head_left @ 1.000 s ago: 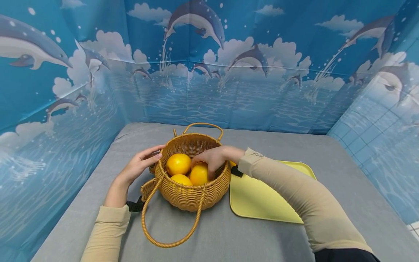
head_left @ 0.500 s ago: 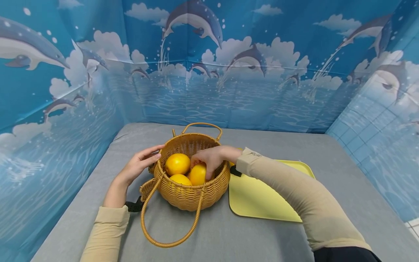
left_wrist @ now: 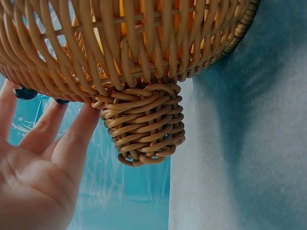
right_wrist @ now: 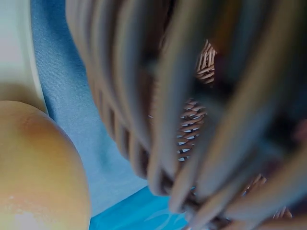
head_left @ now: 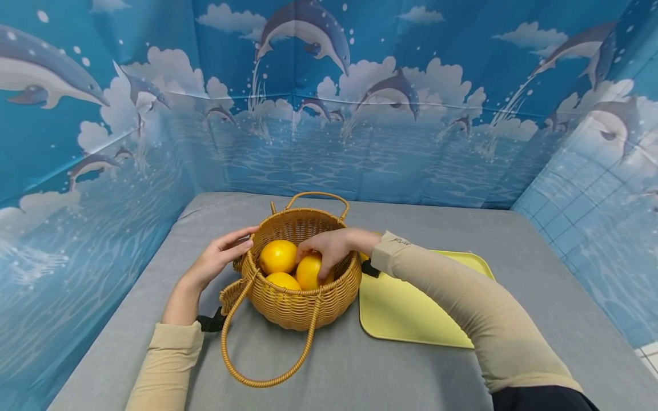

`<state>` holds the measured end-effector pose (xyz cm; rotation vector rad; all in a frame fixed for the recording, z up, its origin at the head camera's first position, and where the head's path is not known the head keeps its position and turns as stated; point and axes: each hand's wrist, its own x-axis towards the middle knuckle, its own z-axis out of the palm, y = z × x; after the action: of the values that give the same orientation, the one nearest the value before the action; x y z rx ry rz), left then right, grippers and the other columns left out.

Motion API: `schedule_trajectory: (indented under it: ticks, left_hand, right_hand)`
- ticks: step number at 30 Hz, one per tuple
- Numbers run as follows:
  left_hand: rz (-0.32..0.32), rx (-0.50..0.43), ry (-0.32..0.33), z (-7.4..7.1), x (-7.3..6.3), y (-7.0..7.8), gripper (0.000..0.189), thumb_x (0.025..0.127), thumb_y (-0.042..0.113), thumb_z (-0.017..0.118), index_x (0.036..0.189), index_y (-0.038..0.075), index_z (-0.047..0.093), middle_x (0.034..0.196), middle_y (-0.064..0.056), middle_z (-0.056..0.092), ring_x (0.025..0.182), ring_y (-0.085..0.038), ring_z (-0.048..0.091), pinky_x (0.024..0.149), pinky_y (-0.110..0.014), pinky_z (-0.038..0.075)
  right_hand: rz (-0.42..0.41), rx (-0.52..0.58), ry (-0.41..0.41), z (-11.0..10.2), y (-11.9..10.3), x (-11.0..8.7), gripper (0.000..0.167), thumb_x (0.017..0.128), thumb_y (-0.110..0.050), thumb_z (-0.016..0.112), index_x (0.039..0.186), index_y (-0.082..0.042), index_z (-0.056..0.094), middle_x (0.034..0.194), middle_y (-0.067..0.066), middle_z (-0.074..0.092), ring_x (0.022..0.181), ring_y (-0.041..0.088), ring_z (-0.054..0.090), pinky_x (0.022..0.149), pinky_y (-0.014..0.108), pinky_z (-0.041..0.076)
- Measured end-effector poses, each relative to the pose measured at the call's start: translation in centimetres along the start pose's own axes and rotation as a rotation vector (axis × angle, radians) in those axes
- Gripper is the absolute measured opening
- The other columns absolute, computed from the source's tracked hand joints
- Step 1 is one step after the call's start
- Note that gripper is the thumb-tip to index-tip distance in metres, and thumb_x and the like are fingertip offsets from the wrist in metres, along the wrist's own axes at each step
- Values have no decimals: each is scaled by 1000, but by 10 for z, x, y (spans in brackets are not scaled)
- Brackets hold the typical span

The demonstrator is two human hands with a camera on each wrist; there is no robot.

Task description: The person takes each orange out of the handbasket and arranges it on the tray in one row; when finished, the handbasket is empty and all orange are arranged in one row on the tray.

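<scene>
A round wicker basket [head_left: 288,311] stands on the grey table, several yellow-orange fruits inside. My right hand [head_left: 329,251] reaches in over the right rim, fingers and thumb curled round one round fruit [head_left: 310,273]; its far fingertips are hidden. Beside that fruit lie a second fruit [head_left: 278,257] at the left and a third fruit [head_left: 284,281] nearer the front rim. My left hand [head_left: 218,257] touches the basket's left side with extended fingers, thumb near the rim. In the left wrist view, the fingers [left_wrist: 79,132] lie straight against the weave, beside a woven knob [left_wrist: 144,124].
A yellow tray [head_left: 406,319] lies right of the basket, partly under my right forearm. Another fruit [right_wrist: 38,167] sits by the basket's outer wall at the tray. One basket handle [head_left: 267,383] droops toward the front; the other handle [head_left: 319,194] stands at the back. Dolphin-printed curtains [head_left: 329,154] surround the table.
My right hand and the fruit in its fingers have shifted slightly left inside the basket. The left hand keeps its place at the basket's side.
</scene>
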<state>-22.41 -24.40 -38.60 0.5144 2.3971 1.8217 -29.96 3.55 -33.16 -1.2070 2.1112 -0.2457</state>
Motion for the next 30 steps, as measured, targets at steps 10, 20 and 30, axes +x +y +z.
schedule_trajectory:
  ticks: [10,20,30]
  left_hand:
    - [5,-10,1,0,-1,1,49,97,28,54,141,9,44,146,-11,37,130,-31,35,102,-53,31]
    - [-16,-24,-13,0,-1,-1,49,97,29,54,142,12,44,147,-11,36,131,-32,35,103,-54,30]
    - [-19,-26,-10,-1,-2,2,49,97,28,54,142,11,43,146,-13,36,130,-32,36,102,-54,31]
  right_hand:
    - [-145,-63,105,2,0,0,54,73,-16,79,120,-15,54,121,0,50,104,15,45,88,29,40]
    - [-279,6,213,4,6,-4,58,70,-22,76,121,-18,49,120,0,41,108,18,38,88,35,38]
    - [-412,338,278,-3,4,-19,55,73,-17,70,120,-11,42,121,5,47,99,22,51,83,37,47]
